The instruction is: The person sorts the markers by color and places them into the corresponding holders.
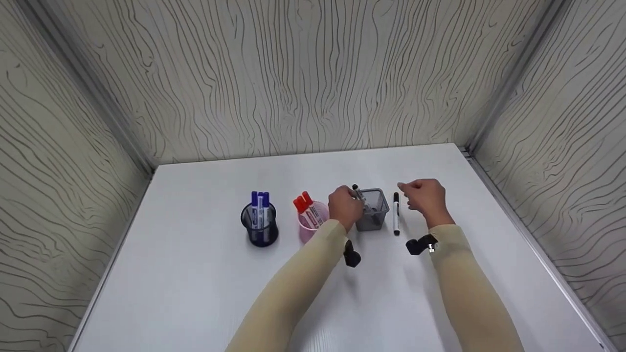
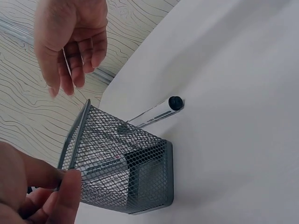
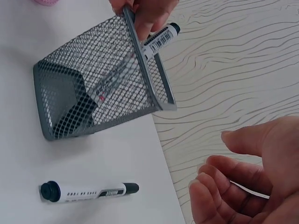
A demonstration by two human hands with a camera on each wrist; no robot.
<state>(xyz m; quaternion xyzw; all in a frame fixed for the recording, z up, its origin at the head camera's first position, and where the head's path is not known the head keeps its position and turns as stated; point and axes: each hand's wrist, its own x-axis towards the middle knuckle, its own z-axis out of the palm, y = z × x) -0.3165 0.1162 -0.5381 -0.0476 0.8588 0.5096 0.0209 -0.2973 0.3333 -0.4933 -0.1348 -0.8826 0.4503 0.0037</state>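
My left hand (image 1: 345, 208) pinches the rim of a grey square mesh pen holder (image 1: 370, 224) between thumb and fingers, as the left wrist view shows. A black-capped whiteboard marker (image 3: 161, 42) leans inside the holder, its end sticking out past the rim. To the holder's right, a second black-capped white marker (image 1: 396, 215) lies on the table. My right hand (image 1: 424, 198) hovers above and right of that marker, fingers loosely bent and holding nothing; the right wrist view shows the gap between thumb and fingers.
Left of the grey holder stands a pink pen cup (image 1: 305, 235) with red-capped markers (image 1: 308, 210), partly behind my left forearm. Farther left is a black mesh cup (image 1: 264, 238) with blue-capped markers (image 1: 260, 210). Wood-grain panels (image 1: 303, 78) enclose the white table (image 1: 195, 283) at the back and sides.
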